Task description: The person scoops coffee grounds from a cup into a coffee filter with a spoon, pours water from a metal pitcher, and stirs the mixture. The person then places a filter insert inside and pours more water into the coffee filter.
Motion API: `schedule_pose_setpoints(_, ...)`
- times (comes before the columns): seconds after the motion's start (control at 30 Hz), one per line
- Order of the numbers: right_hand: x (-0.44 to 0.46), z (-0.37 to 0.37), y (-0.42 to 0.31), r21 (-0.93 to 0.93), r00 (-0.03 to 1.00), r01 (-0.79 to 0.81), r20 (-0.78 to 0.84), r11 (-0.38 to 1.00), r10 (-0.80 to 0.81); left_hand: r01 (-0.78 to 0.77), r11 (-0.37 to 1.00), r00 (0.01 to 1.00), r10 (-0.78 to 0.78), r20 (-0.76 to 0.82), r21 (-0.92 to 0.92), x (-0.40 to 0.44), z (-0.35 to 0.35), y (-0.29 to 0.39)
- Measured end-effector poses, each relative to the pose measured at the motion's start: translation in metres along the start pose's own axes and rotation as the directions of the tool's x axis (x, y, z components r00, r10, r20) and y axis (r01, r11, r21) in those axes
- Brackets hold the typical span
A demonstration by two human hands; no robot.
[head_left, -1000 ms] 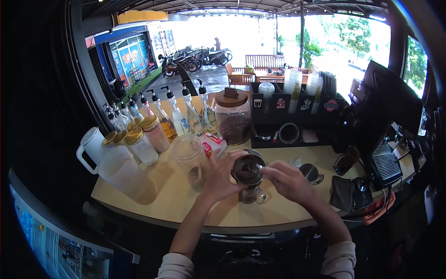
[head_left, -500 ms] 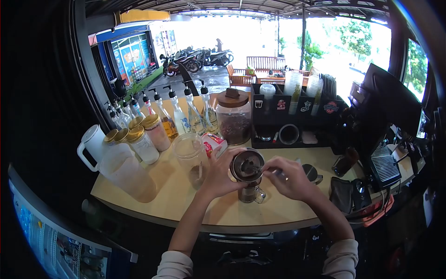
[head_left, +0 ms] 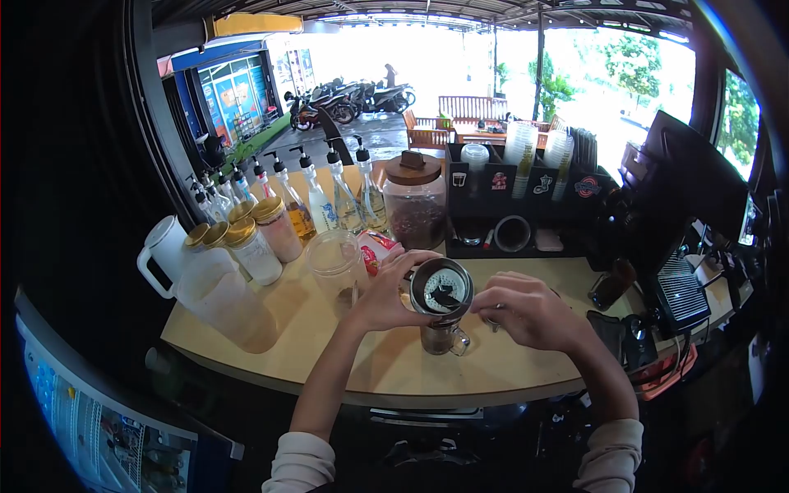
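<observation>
My left hand [head_left: 388, 297] is wrapped round a round metal cup [head_left: 426, 278], held over the counter with its mouth facing me. Light dots and a dark patch show inside the cup. My right hand [head_left: 526, 309] pinches a thin spoon-like utensil [head_left: 477, 310] whose far end reaches into the cup; its tip is hard to make out. Just below the cup, a glass mug [head_left: 442, 339] with dark contents and a handle on its right stands upright on the counter [head_left: 394, 366]. An open clear tub [head_left: 334, 253] is beside my left hand.
To the left stand gold-lidded jars [head_left: 255, 251], a clear pitcher [head_left: 222, 300], a white jug [head_left: 159, 255] and several pump bottles [head_left: 337, 193]. Behind are a wooden-lidded jar [head_left: 415, 205] and a black cup organizer [head_left: 526, 215]. An espresso machine [head_left: 684, 287] is at right.
The cup has shifted slightly right; its inside now shows a pale dotted surface instead of mostly dark brown. My right hand has moved a little right, with the utensil still in it.
</observation>
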State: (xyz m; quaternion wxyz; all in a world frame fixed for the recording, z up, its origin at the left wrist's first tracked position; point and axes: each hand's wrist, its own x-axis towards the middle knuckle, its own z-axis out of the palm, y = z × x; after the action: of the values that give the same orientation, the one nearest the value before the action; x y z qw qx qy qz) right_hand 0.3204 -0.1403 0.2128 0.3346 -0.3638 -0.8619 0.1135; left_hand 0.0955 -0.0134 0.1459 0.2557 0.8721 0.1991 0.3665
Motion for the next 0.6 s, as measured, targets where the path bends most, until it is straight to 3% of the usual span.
schedule_pose_setpoints(0.07,0.002,0.001,0.000,-0.208,0.977,0.214,0.052,0.955,-0.207,-0.002,0.999,1.000,0.002,0.008,-0.035,0.001,0.000,0.000)
schedule_pose_setpoints(0.13,0.002,0.002,-0.003,-0.261,0.969,0.246,0.085,0.934,-0.232,0.036,0.990,0.999,-0.031,0.034,-0.137,0.002,-0.001,-0.003)
schedule_pose_setpoints(0.27,0.002,0.004,-0.005,-0.368,0.952,0.298,0.184,0.881,-0.246,0.042,0.990,0.999,-0.038,0.037,-0.132,0.002,-0.002,-0.003)
schedule_pose_setpoints(0.4,0.004,0.003,-0.003,-0.367,0.951,0.298,0.189,0.881,-0.243,0.030,0.985,0.999,-0.027,0.017,-0.172,0.002,-0.001,-0.005)
schedule_pose_setpoints(0.47,0.006,0.001,-0.001,-0.268,0.967,0.247,0.137,0.931,-0.217,0.034,0.975,0.999,-0.032,0.013,-0.221,0.003,-0.002,-0.001)
schedule_pose_setpoints(0.53,0.007,0.000,0.003,-0.171,0.981,0.175,0.115,0.970,-0.157,-0.033,0.999,0.999,0.034,0.027,-0.034,0.003,-0.005,0.006)
schedule_pose_setpoints(0.6,0.008,-0.003,0.004,-0.069,0.990,0.107,0.103,0.992,-0.100,-0.039,0.999,0.999,0.039,0.010,-0.003,0.001,-0.002,0.002)
